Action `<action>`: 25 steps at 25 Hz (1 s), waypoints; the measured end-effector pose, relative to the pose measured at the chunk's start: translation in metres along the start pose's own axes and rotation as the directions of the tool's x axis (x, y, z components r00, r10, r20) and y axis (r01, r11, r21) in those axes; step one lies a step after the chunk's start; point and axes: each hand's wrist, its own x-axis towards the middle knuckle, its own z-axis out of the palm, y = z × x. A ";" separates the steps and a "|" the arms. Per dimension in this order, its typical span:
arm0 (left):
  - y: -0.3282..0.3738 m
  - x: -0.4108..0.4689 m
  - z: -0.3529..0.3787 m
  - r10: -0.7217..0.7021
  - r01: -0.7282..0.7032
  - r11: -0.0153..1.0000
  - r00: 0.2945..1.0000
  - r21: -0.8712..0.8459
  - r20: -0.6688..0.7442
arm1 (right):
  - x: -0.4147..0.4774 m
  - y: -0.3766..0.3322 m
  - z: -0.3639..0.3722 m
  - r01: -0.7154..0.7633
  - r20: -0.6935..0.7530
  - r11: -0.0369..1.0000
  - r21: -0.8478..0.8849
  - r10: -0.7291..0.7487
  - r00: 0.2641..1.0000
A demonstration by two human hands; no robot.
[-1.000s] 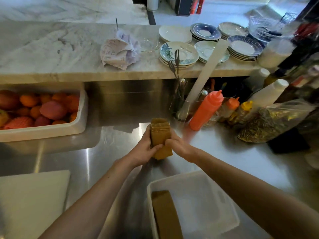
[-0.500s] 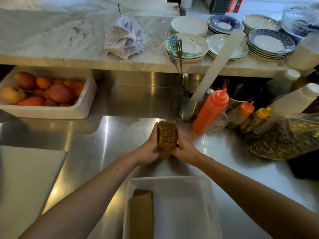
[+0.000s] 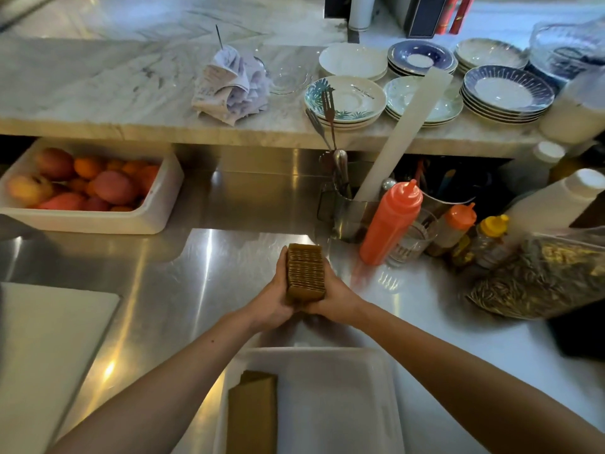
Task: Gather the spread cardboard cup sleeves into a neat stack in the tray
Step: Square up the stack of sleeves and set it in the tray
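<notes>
A thick bundle of brown cardboard cup sleeves (image 3: 305,273) stands on edge on the steel counter, squared up, its edges facing me. My left hand (image 3: 274,301) presses its left side and my right hand (image 3: 334,298) presses its right side. Below my arms sits a white plastic tray (image 3: 370,404). Inside it, against the left wall, lies another flat pile of brown sleeves (image 3: 253,411).
A red squeeze bottle (image 3: 389,221), smaller bottles, a glass and a bag of dried stuff (image 3: 537,276) crowd the right. A cutlery holder (image 3: 347,204) stands behind. A white bin of fruit (image 3: 98,191) sits far left, a white board (image 3: 45,355) near left. Plates line the marble ledge.
The loose, tilted bundle has been turned and squeezed into an even block between both hands. The view has shifted, so the tray now sits more centred below.
</notes>
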 end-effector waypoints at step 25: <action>-0.013 0.003 0.010 -0.015 0.016 1.000 0.993 0.010 -0.118 | 0.004 0.005 -0.001 -0.003 0.015 0.993 -0.118 0.005 1.000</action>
